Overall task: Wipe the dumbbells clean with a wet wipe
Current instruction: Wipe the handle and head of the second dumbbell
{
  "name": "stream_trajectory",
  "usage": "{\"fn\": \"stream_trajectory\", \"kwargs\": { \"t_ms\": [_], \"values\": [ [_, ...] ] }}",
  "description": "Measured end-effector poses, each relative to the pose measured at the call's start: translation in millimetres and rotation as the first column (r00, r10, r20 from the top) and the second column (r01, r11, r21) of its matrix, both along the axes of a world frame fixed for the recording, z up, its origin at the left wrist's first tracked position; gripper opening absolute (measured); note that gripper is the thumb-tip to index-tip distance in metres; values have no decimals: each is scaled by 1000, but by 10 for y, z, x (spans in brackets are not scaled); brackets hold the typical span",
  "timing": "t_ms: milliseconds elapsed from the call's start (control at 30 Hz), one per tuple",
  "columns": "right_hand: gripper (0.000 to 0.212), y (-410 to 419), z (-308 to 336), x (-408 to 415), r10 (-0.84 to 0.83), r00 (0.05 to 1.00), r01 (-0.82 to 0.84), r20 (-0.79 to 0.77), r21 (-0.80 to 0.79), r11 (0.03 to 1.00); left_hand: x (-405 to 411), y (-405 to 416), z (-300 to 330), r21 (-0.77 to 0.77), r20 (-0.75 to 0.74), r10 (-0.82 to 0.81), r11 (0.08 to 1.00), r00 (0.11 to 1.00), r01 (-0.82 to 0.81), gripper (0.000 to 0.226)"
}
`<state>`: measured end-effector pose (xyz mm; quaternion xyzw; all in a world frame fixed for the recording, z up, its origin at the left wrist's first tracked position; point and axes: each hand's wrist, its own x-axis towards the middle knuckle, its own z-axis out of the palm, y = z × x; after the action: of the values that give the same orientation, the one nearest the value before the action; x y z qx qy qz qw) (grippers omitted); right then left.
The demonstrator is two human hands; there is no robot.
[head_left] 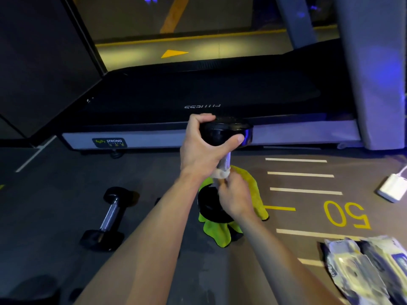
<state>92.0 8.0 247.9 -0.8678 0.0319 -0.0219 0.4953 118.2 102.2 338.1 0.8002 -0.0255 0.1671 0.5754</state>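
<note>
Black dumbbell stood on end on a green cloth, its bar being wiped.

Black rubber makes the treadmill deck along the far edge of the floor; just before it the dumbbell stands upright, its lower head on the green cloth. The left hand has its grip clenched round the top head, and the right hand pinches the wet wipe round the bar. Judging from this, a damp bar and a heavy upright weight on soft cloth could slip or topple if the top grip loosens, landing near the second dumbbell, which lies on the floor to the left. Only one container shows: the wipe packet at the near right edge of the floor, contents hidden. A white charger lies farther right.
</note>
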Motion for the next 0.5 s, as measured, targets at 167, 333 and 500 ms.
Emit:
{"fn": "stream_trajectory", "kwargs": {
  "t_ms": [167,333,500],
  "values": [
    [27,-54,410,172,-66,993,4,102,516,857,70,-14,-14,-2,2,15,1000,1000,-15,72],
    [31,-204,107,48,299,950,-310,88,156,938,62,63,-51,-17,4,18,1000,1000,-18,72],
    [39,-321,-29,103,389,920,-390,35,13,921,83,63,-36,-29,5,41,999,999,-41,71]
  ]
}}
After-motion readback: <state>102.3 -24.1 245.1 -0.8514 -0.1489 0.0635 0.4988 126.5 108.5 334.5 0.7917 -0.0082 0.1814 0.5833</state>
